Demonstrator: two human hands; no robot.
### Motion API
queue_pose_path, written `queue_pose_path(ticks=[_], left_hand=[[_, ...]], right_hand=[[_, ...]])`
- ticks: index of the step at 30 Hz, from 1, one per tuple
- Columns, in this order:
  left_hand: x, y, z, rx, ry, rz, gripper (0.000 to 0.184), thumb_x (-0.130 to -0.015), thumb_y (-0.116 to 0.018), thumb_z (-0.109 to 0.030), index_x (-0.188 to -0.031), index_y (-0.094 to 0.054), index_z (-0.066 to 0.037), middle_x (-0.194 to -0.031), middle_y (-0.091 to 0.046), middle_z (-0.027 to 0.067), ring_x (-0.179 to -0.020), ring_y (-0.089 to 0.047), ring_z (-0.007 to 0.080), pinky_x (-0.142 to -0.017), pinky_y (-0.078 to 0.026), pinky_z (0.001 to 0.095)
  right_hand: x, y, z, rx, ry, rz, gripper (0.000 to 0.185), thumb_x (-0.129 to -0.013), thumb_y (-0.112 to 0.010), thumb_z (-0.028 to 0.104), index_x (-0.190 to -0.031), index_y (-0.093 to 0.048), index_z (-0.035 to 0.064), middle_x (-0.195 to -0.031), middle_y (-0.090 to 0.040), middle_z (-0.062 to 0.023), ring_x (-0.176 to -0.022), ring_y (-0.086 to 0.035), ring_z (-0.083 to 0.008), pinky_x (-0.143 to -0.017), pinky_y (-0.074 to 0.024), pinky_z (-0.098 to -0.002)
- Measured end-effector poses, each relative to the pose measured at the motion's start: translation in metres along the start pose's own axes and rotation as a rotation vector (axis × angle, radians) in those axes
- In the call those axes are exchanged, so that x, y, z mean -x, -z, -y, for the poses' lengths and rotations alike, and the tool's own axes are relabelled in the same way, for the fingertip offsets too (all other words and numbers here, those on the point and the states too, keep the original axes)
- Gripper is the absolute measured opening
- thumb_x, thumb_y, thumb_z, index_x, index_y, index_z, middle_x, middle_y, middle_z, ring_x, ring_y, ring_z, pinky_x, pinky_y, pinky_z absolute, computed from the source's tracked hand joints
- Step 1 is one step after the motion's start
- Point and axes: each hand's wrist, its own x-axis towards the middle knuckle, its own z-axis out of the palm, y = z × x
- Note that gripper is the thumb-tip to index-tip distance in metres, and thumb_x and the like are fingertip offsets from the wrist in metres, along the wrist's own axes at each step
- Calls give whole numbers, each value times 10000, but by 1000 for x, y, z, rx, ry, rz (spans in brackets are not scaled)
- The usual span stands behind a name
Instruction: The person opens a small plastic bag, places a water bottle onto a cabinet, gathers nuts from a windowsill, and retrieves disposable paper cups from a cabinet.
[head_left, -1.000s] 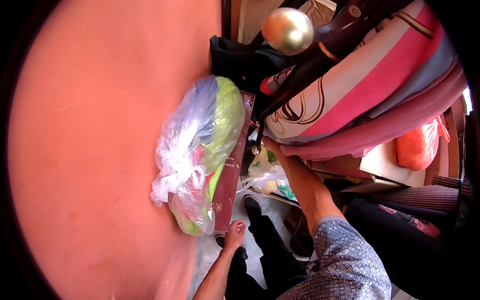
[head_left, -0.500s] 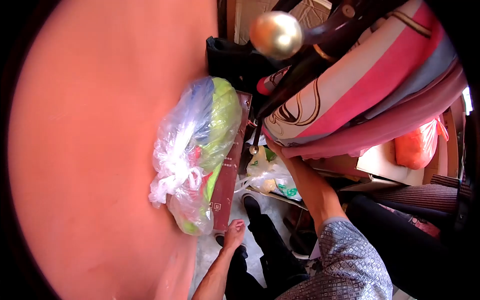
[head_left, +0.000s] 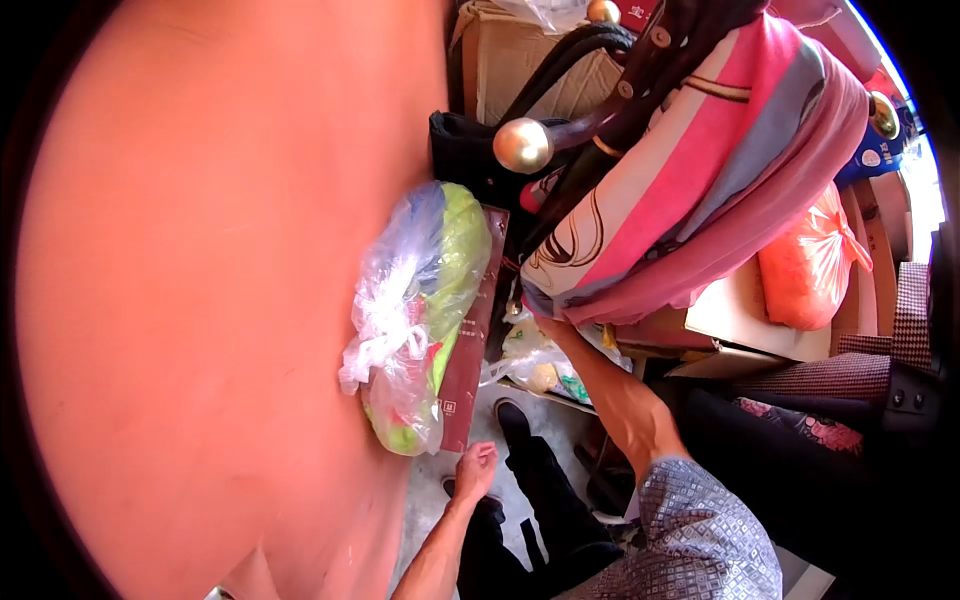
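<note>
My left hand (head_left: pixel 476 470) hangs low beside the bottom corner of a dark red box (head_left: pixel 464 396), its fingers curled in with nothing visible in them. A knotted clear plastic bag (head_left: pixel 425 300) with blue, green and red contents lies on that box. My right forearm reaches up to a pink, grey and white patterned cloth (head_left: pixel 650 220), and the hand is hidden behind the cloth's lower end. The cloth hangs by a dark rack (head_left: pixel 600 150) with a shiny gold ball (head_left: pixel 523 146).
A large salmon-coloured surface (head_left: pixel 220 260) fills the left side. At right, a tied red bag (head_left: pixel 808 265) rests on an open cardboard box (head_left: pixel 745 318). Below the cloth lies a bag (head_left: pixel 540 360) with mixed items. Dark clothes hang at lower right.
The view has shifted, showing more of the cardboard box and rack at the top. The gold ball and the patterned cloth appear lower and farther away. My left hand keeps its curled pose.
</note>
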Motion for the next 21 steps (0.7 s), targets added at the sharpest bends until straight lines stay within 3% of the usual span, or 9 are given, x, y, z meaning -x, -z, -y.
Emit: queue_pose_path(ticks=[9,13,14,17,18,21], left_hand=[[10,1,4,-59,-4,-5,265,-972,-666,-166,-1178,-649,-1,-1101,-729,119,-1004,-700,188,-886,-539,305],[15,-1,-9,-45,30,-3,270,-970,-676,-175,-1173,-652,2,-1095,-728,117,-1025,-696,193,-896,-540,312],[15,-2,-10,-31,17,-1,277,-971,-664,-184,-1183,-654,-6,-1103,-733,125,-1034,-703,206,-900,-547,320],[16,-2,-16,-19,-1,9,283,-973,-650,-190,-1194,-655,-13,-1109,-737,132,-1045,-709,217,-906,-553,327],[16,-3,-20,-21,-1,13,280,-974,-649,-186,-1194,-654,-13,-1107,-737,132,-1046,-707,214,-908,-551,325],[22,0,-42,-1,2,21,273,-977,-669,-177,-1179,-650,7,-1092,-729,115,-1048,-689,191,-931,-532,317]], right_hand=[[-18,32,140,383,-14,96,488,-960,-640,316,-1358,-545,51,-1293,-612,-126,-1185,-571,-311,-1073,-434,-421],[-12,37,171,483,38,263,496,-945,-679,252,-1359,-542,17,-1265,-617,-114,-1129,-617,-290,-1069,-465,-400],[-8,39,176,258,-111,328,488,-962,-660,270,-1372,-546,31,-1332,-601,-125,-1221,-573,-287,-1087,-443,-406],[2,37,197,-157,-278,299,468,-953,-679,229,-1368,-562,47,-1373,-603,-126,-1277,-557,-288,-1093,-433,-416],[4,39,200,-22,-250,339,470,-944,-693,216,-1364,-564,48,-1365,-607,-115,-1273,-559,-274,-1090,-436,-410],[29,24,185,-688,-350,200,508,-913,-742,178,-1368,-554,50,-1325,-630,-83,-1237,-579,-207,-1044,-467,-365]])
